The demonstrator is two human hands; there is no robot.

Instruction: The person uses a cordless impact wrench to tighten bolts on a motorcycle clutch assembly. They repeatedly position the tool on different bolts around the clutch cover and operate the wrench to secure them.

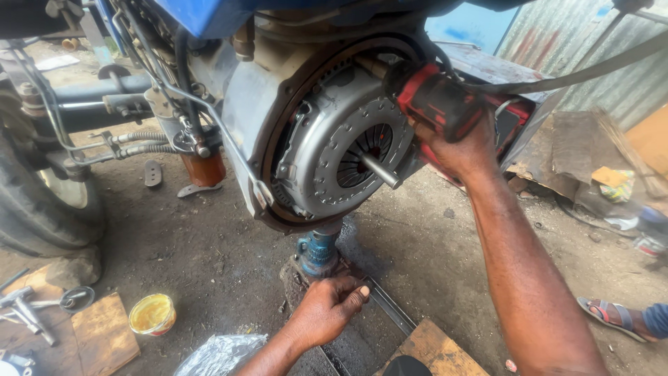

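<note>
- Your right hand [465, 150] was wrapped tight around the body of a red and black power tool [438, 104], fingers curled fully round it, with its nose pushed against the upper right rim of the clutch cover [334, 150].
- The clutch cover sat on the open rear face of the engine housing [243, 111], round and grey, with a metal shaft [381, 170] sticking out of its centre toward you.
- Your left hand [332, 306] rested low on the ground, fingers bent and held together with the thumb laid along them, on the dark base beside the blue jack [316, 251] that stood under the housing. Whether it gripped anything I cannot tell.
- By my reading, you were driving one of the bolts around the rim of the cover; the bolt itself was hidden behind the tool.
- The shaft looked centred in the cover, so the next move called for keeping the tool square to the rim and going round the remaining bolts evenly, without knocking the shaft.
- A front tyre [42, 202] stood at far left, and a yellow tub [153, 313] and a few hand tools [28, 310] lay on the dirt near a wooden board [104, 334].
- Another person's sandalled foot [612, 317] showed at the right edge.
</note>
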